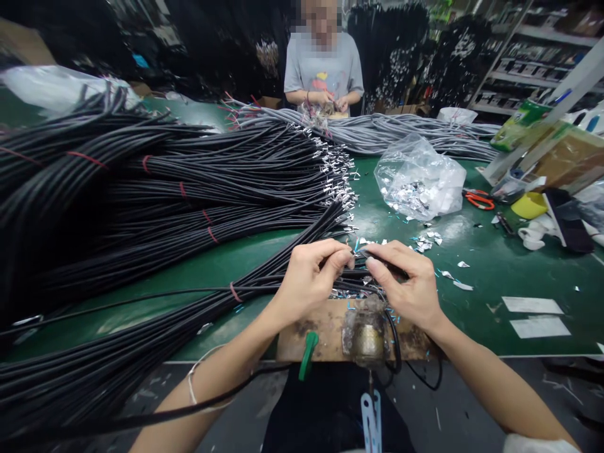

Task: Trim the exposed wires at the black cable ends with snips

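My left hand (318, 267) is closed in a pinch at the end of a black cable, over the near edge of the table. Close against it, my right hand (408, 277) pinches the thin wires at that end; the fingertips largely hide them. A blue wire (357, 245) sticks up between the hands. Just below them, a small worn metal device (368, 333) is mounted on a wooden board (302, 314) with a green lever (308, 355). A tied bundle of black cables (207, 302) runs in from the left, beneath my left hand.
Large stacks of black cables (212, 170) with stripped white ends fill the left side. Grey cables (401, 129) lie across the back, where a co-worker (323, 69) stands. A clear plastic bag (419, 179) of scraps, orange-handled scissors (479, 199) and white labels (533, 306) lie to the right.
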The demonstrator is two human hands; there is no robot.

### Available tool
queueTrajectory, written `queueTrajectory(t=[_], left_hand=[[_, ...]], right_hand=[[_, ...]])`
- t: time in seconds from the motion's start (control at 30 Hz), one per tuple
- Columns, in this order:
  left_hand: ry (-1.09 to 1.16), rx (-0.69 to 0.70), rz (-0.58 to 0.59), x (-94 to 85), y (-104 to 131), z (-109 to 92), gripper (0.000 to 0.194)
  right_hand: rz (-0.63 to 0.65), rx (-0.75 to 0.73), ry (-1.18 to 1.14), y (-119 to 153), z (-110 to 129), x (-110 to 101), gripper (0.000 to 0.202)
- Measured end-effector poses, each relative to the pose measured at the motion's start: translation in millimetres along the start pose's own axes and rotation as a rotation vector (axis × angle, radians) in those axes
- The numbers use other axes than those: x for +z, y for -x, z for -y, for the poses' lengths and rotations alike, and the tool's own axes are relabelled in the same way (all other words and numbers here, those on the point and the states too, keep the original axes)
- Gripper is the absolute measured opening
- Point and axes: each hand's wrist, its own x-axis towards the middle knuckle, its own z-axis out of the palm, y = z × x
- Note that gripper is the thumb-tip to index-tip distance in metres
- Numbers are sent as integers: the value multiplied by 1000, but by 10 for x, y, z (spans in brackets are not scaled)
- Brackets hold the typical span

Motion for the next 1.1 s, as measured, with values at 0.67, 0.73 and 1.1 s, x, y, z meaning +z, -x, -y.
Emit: queueTrajectory(t=[0.67, 0.73, 1.1], left_hand=[[-227, 157, 58, 36, 13, -43, 19], [-240, 181, 45, 27, -1, -22, 15], [-253, 180, -89, 60, 4, 36, 6]], right_hand=[[68, 174, -209, -52, -71, -10, 20], [150, 328, -419, -53, -94, 10, 26], [211, 410, -444, -94, -120, 23, 32]])
